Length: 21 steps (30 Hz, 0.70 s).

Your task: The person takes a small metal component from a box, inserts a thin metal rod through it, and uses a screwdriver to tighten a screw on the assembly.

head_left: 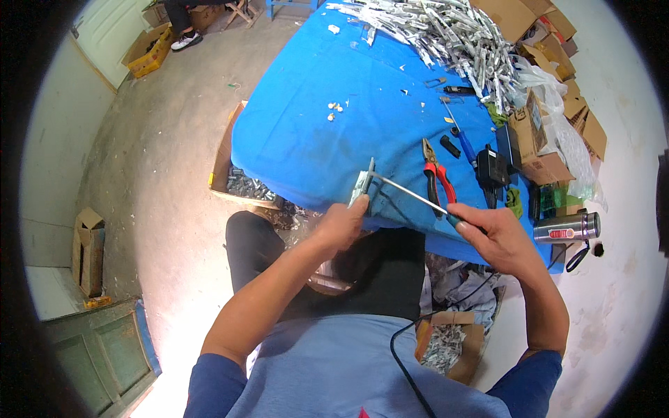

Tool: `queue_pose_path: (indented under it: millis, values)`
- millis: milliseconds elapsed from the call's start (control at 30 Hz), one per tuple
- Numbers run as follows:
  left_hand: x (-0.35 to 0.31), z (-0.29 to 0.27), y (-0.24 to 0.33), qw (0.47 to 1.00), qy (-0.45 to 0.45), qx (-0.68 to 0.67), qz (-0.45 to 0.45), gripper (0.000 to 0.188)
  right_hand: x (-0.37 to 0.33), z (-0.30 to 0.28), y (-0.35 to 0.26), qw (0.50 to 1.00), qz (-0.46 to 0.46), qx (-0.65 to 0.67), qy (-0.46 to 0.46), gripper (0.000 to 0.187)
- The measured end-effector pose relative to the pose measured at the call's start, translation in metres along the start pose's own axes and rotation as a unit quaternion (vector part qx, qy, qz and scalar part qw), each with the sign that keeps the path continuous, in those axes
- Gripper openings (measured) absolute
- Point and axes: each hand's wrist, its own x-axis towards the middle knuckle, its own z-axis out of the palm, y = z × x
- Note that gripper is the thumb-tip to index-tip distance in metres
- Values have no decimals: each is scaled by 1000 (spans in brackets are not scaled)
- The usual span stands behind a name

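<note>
My left hand (341, 224) is closed around the lower end of a small silvery metal strip-like piece (361, 185), holding it up at the table's near edge. In my right hand (498, 238) is a screwdriver (411, 194), its dark handle mostly hidden by my fingers. The long thin shaft points left, and its tip meets or nearly meets the upper part of the piece; I cannot tell whether they touch. Just beyond the shaft lie red-and-black pliers (436, 175). A second screwdriver (465, 148) with a blue handle rests to their right.
A large heap of silvery pieces (453, 35) covers the far end of the blue-covered table (300, 104). A black device (492, 168), cardboard boxes (533, 139) and a steel flask (566, 228) line the right side. A box of metal parts (221, 164) stands left of the table.
</note>
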Motion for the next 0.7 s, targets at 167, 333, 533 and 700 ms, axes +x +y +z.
queue_pose_path:
  millis: [167,333,533,700]
  values:
    - [-4,-2,5,1000,-4,-13,-7,55,-9,-5,-5,1000,10,6,-24,30]
    - [3,-4,-1,1000,4,-2,-8,55,-5,3,-1,1000,-18,-7,-14,30]
    - [3,-4,-1,1000,-6,-19,-7,56,-1,5,-1,1000,-14,-13,-23,30]
    - [4,2,-5,999,39,13,18,54,-2,0,-12,996,-48,-79,-10,27]
